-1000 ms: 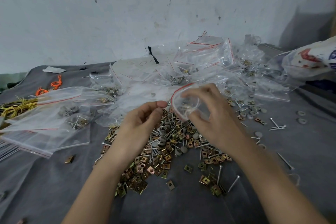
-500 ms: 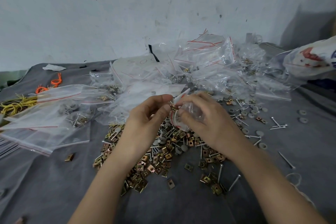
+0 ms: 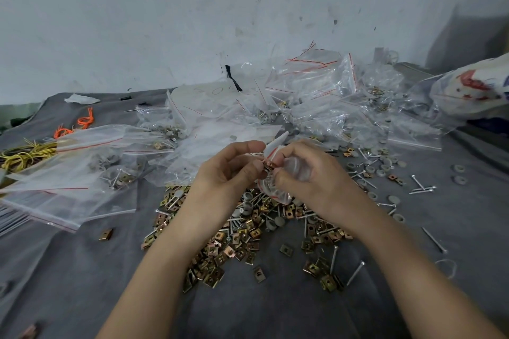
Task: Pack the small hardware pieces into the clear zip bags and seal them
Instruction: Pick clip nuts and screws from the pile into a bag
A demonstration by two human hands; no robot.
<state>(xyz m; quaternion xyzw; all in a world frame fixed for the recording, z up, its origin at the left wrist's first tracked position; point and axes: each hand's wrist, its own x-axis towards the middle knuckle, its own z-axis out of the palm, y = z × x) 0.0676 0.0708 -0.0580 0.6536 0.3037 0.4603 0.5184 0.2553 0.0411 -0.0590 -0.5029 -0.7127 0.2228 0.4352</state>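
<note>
Pinched between thumb and forefinger of the left hand (image 3: 231, 170), at mid-frame: a small brass-coloured square clip nut (image 3: 267, 164), held right at the red-striped mouth of a small clear plastic zip bag (image 3: 278, 173). Gripped around that bag, the right hand (image 3: 308, 173), fingers curled shut on the crumpled film, mouth turned toward the left hand. Touching or almost touching, nut and bag opening; whether already past the lip, impossible to tell. Bag's long axis running from the white flap poking up above the hands down to the bulge hanging just below the right palm. Judged as the insertion step: a short push rightward from the left hand, the nearer one to the piece, with the mouth kept spread.

Directly beneath the hands, lower centre, a loose heap of brass-coloured clip nuts, grey plastic caps and silver screws (image 3: 248, 234) on the dark grey cloth (image 3: 68, 270). Behind, across the upper middle, a mound of clear zip bags with red seal lines (image 3: 308, 96), some already filled. At far left, yellow wire ties (image 3: 24, 154) and orange ties (image 3: 82, 124). Nothing between nut and bag mouth; only the limp film likely to fold shut.
</note>
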